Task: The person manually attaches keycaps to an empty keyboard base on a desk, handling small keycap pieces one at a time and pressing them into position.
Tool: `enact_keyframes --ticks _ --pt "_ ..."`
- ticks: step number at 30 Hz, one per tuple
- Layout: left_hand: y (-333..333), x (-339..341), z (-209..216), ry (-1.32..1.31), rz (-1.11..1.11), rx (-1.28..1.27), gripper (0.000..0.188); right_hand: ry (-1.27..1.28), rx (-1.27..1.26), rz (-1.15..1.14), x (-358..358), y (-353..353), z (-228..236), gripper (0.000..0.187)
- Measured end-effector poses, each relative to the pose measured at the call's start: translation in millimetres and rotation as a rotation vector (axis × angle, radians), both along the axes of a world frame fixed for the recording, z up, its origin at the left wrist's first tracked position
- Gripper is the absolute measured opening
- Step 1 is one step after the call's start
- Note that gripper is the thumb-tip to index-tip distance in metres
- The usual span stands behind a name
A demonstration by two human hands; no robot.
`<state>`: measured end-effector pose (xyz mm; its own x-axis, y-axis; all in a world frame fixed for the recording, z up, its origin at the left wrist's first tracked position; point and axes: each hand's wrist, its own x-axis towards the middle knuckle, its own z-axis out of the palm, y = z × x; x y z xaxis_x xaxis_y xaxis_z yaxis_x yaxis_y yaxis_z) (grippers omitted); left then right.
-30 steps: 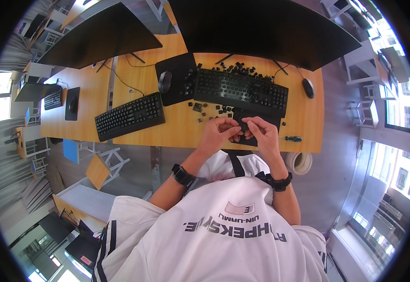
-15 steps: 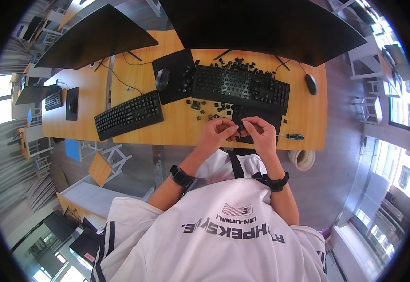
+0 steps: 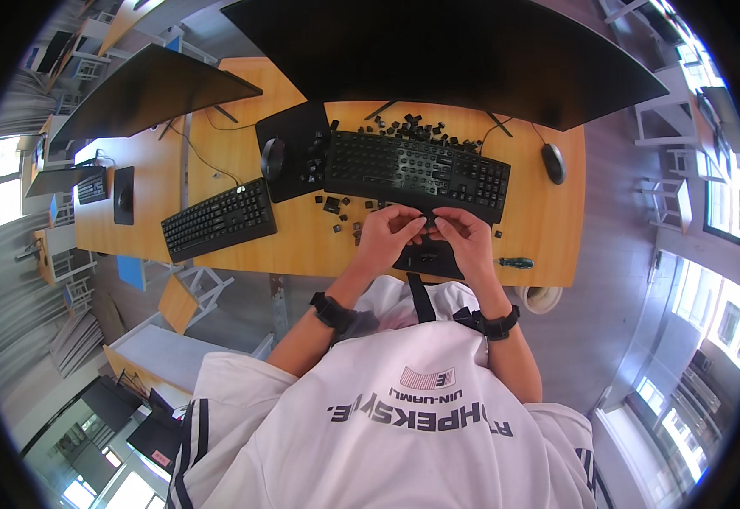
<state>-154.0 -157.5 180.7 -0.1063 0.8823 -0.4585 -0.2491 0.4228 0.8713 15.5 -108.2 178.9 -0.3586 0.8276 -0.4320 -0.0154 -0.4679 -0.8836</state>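
Note:
Over the near edge of the desk, my left hand [image 3: 393, 233] and my right hand [image 3: 467, 237] meet with their fingertips pinched together. Between them is a small black keycap [image 3: 428, 220], mostly covered by the fingers. Just beyond lies a black keyboard [image 3: 387, 168] with many of its caps off on the left and middle, while its right end still bears caps. Loose black keycaps [image 3: 417, 129] are heaped behind it, and several more keycaps [image 3: 333, 204] lie scattered in front. Beneath my hands is a black mat [image 3: 432, 260] with a few small dark pieces on it.
A screwdriver [image 3: 516, 263] with a dark green handle lies right of the mat. A mouse [image 3: 554, 164] sits farther right. To the left are a second keyboard [image 3: 219, 220] and a mouse pad [image 3: 292, 174] bearing a mouse and keycaps. A large monitor [image 3: 446, 55] spans the back.
My view has shifted, so the desk things appear lower and farther left. My hands have moved closer to the keyboard, uncovering more of the mat, and still pinch the small piece.

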Motion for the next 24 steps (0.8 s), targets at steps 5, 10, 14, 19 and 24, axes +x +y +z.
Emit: enact_keyframes --ticks 5,10,14,19,24 --pt "27.7 14.0 -11.0 0.072 -0.024 -0.02 0.023 -0.036 -0.027 -0.047 8.8 26.8 -14.0 0.019" --pt "51.1 18.5 -28.8 0.014 -0.011 -0.118 0.022 -0.059 -0.061 -0.058 14.3 48.5 -28.2 0.018" --pt "64.4 16.4 -43.6 0.04 -0.035 -0.124 0.021 -0.073 -0.073 -0.061 13.1 61.8 -40.9 0.017" --pt "73.0 19.1 -69.1 0.14 -0.032 -0.095 0.018 -0.073 -0.1 -0.098 10.7 65.9 -70.9 0.017" --pt "80.0 30.2 -110.2 0.375 -0.006 0.059 0.011 -0.429 0.149 -0.038 3.1 75.1 -100.4 0.02"
